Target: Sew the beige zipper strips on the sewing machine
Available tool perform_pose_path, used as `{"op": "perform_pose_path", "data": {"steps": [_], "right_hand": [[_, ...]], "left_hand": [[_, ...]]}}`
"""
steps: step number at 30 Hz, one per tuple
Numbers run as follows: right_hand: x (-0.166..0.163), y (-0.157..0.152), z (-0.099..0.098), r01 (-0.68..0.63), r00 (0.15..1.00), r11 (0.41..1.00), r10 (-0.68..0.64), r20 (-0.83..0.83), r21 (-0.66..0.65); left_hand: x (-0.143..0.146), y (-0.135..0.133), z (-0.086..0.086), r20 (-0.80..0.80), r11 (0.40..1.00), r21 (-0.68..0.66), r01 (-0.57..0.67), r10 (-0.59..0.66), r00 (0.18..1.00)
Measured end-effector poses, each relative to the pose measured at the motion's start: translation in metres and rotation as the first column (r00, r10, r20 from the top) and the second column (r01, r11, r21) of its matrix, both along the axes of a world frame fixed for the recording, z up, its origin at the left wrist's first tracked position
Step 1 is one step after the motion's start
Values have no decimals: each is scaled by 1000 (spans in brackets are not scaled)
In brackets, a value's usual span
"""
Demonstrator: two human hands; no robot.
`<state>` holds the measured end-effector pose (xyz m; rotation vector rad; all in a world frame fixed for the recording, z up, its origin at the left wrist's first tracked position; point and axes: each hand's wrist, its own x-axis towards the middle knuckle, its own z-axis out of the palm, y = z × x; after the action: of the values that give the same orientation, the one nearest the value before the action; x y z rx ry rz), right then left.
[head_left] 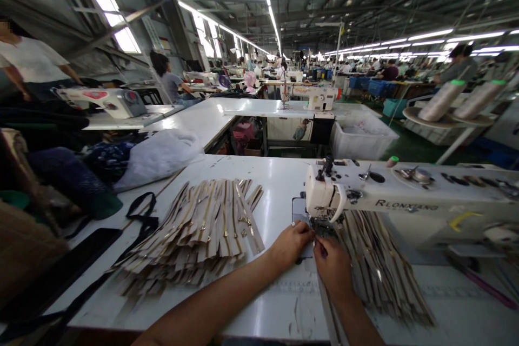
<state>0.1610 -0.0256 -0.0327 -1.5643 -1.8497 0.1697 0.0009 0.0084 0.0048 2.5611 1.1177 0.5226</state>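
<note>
My left hand (292, 243) is closed just in front of the needle area of the white sewing machine (365, 194), its fingers pinched at the work. Beside it my right hand (333, 266) pinches the end of a beige zipper (330, 316), which trails down toward the table's front edge. The fingertips of both hands nearly meet under the machine head, so what lies between them is mostly hidden. To the left lies a big fanned pile of beige zippers (206, 221) with gold teeth and pulls. Another bundle of zippers (383, 265) lies right of my right hand, partly under the machine arm.
A black strap (141, 216) and a dark flat object (77, 265) lie at the left. White fabric (162, 154) is heaped behind them. Thread cones (441, 100) stand at the right. A white bin (360, 143) and another sewing machine (312, 96) are beyond the table (267, 173).
</note>
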Motion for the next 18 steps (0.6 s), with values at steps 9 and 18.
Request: {"op": "perform_pose_path", "data": {"steps": [9,18], "right_hand": [[-5,-2,4,36,970,999,-35,243,2],[-7,-3,2,35,940,999,-32,340,-2]], "left_hand": [[2,6,6,14,999,-36,24,-23,1000],[3,11,3,16,999,-52,-10,10,1000]]}}
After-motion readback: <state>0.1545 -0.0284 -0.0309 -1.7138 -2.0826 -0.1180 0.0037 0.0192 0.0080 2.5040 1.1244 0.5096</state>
